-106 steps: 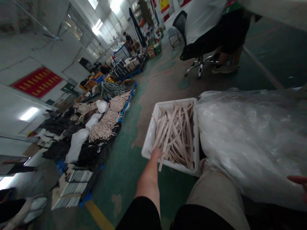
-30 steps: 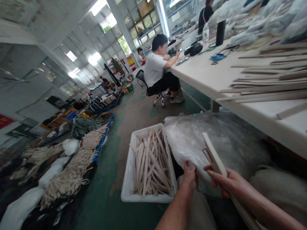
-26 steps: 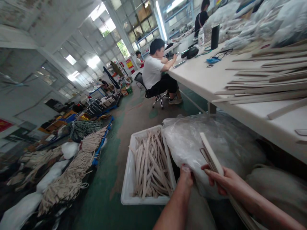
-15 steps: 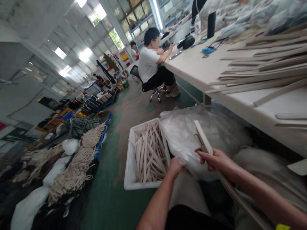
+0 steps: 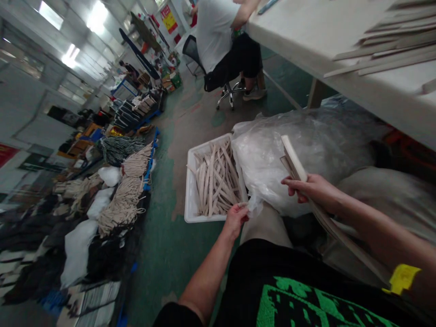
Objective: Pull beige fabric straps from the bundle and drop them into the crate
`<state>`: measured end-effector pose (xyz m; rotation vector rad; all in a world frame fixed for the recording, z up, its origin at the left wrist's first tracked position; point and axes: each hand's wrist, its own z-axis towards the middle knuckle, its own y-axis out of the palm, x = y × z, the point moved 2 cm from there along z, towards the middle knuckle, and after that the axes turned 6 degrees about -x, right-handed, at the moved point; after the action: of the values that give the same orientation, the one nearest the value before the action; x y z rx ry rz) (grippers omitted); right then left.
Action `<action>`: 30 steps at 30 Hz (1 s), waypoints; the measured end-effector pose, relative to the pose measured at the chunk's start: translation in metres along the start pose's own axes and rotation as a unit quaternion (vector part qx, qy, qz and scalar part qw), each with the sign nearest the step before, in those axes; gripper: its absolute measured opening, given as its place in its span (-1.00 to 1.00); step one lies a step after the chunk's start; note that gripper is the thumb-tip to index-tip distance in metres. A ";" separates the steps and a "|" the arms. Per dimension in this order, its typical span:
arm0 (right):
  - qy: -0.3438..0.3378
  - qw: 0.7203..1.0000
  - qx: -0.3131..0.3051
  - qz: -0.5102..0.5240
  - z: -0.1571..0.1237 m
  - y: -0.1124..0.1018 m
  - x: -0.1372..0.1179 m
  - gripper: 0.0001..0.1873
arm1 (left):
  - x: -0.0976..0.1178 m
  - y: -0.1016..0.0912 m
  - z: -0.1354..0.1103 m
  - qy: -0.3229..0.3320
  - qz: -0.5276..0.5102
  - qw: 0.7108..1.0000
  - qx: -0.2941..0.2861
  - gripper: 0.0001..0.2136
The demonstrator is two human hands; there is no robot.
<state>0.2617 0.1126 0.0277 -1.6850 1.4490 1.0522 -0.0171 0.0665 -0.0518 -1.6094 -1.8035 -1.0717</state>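
Note:
My right hand (image 5: 311, 190) is closed around a few long beige strips (image 5: 294, 160), whose near ends trail back along my forearm. With my left hand (image 5: 237, 217) I pinch the edge of a clear plastic bag (image 5: 269, 156), beside the near right corner of a white bin. The bag spreads over my lap and under the table side. The white bin (image 5: 188, 190) stands to the left of the bag and holds a loose heap of beige strips (image 5: 214, 179).
A white table (image 5: 306, 41) at the upper right carries more beige strips (image 5: 402, 50). A seated person (image 5: 218, 41) is on an office chair beyond. Along the left, bundled cords (image 5: 121, 206) and white sacks (image 5: 80, 245) lie on pallets; green floor (image 5: 160, 254) runs between.
My view has tilted downward, showing more of my lap and shirt. My left hand has drawn the bag's edge toward the bin's near corner. The right hand keeps its strips.

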 end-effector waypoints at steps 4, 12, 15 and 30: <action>0.023 0.999 -0.030 -0.019 0.004 0.010 0.005 -0.58 | 0.008 0.007 -0.015 0.000 -0.046 0.999 -0.017 -0.49; 0.069 0.989 -0.066 -0.115 0.010 0.027 0.020 -0.61 | 0.006 -0.004 -0.012 0.012 0.086 0.996 0.003 -0.42; 0.083 0.984 -0.067 -0.144 0.011 0.028 0.021 -0.60 | -0.006 -0.018 -0.010 0.025 0.147 0.988 0.041 -0.48; 0.078 0.976 -0.071 -0.191 0.020 0.023 0.034 -0.58 | -0.018 -0.020 0.004 0.027 0.162 0.985 0.057 -0.67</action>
<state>0.2380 0.1110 -0.0112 -2.0857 1.0955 0.8409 -0.0327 0.0587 -0.0729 -1.7126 -1.4748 -0.8400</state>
